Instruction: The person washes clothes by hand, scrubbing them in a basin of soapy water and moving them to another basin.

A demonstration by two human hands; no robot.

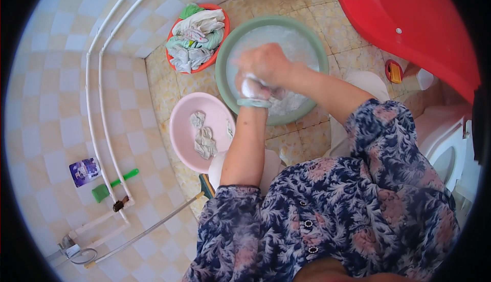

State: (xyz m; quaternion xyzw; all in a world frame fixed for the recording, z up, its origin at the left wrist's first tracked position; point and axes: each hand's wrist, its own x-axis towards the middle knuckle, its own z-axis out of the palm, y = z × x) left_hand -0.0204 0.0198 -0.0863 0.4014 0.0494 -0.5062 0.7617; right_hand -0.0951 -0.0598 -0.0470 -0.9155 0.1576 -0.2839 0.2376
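Note:
My left hand [244, 83] and my right hand [267, 63] are together above a green basin [221, 80] of cloudy, sudsy water [286, 105]. Between them is a small white wet cloth [251, 87], bunched up and partly hidden by the fingers. The left hand is closed around it, palm side up, with a pale green bangle [254, 103] on that wrist. Curled into a fist, the right hand presses onto the cloth from above and is smeared by motion. Near my left forearm stands a pink basin [176, 141] holding a few crumpled light cloths [205, 143].
A red-orange basin [226, 23] heaped with wet laundry [194, 41] touches the green basin's far left. At right are a large red tub-like fixture [404, 11], a small red soap dish [394, 72] and a white toilet [445, 161]. Pipes, a green brush [101, 193] and a squeegee pole [148, 230] line the left wall.

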